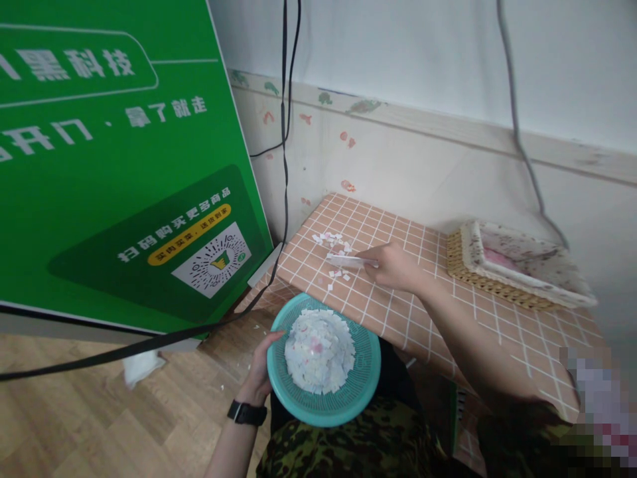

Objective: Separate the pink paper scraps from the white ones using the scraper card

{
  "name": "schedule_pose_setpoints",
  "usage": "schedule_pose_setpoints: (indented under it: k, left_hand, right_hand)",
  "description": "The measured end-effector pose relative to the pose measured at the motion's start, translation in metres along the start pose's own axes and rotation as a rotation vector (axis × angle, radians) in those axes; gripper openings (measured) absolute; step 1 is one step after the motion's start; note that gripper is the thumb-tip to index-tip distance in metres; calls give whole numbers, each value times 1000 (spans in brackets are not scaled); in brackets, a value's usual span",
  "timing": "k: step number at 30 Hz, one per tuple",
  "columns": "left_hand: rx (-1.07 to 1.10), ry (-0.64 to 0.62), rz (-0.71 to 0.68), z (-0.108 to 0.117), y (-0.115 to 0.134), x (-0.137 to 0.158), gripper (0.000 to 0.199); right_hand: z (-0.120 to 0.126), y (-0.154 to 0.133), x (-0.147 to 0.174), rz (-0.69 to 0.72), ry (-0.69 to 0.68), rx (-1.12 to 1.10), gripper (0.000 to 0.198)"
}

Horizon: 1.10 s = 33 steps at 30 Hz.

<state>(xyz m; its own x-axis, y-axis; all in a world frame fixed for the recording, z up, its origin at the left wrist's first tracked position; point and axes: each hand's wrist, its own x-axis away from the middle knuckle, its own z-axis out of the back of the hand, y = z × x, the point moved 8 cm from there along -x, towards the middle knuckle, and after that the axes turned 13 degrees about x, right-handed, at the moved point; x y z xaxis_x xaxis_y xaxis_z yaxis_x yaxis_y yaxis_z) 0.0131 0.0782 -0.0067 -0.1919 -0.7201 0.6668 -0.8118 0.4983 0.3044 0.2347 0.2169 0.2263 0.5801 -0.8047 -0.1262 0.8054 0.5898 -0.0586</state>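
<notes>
My left hand (263, 364) grips the rim of a round teal plastic basket (367, 385) just below the table's edge. A heap of small white paper scraps (318, 365) fills the middle of the basket. Over the table, my right hand (393, 264) is closed on a thin, flat white card (351, 261), held on edge. Loose paper scraps (331, 239) lie on the checked cloth beyond the card, with several more (341, 273) on its near side.
A brown-and-white checked cloth covers the table (413, 318). At its right back stands a cloth-lined wicker basket (522, 272). A large green panel (124, 166) rises at left, and a black cable (285, 166) hangs in front. A white bag (142, 367) lies on the floor.
</notes>
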Motion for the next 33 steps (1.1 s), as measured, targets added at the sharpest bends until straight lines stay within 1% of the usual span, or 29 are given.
schedule_pose_setpoints:
  k: [3, 7, 11, 14, 19, 23, 29, 33]
  left_hand:
    - [-4, 2, -13, 0, 1, 0, 20]
    - [-7, -1, -1, -3, 1, 2, 20]
    - [0, -5, -4, -6, 1, 2, 19]
    - [6, -3, -9, -4, 1, 1, 18]
    - [-1, 0, 3, -2, -1, 1, 19]
    - [1, -6, -18, -3, 1, 1, 16]
    - [-8, -4, -7, -5, 0, 2, 18]
    - [-7, -9, 1, -6, 0, 2, 21]
  right_hand:
    - [0, -1, 2, 11, 9, -5, 27]
    - [0, -11, 4, 94, -16, -46, 30]
    - [3, -13, 5, 108, -47, -77, 31]
    - [7, -7, 5, 80, -47, -71, 32]
    - [8, 9, 9, -9, -73, 12, 26]
    - [5, 7, 6, -6, -93, 9, 27]
    - [6, 4, 2, -27, -68, -85, 33]
    - [3, 5, 9, -48, -82, -132, 28]
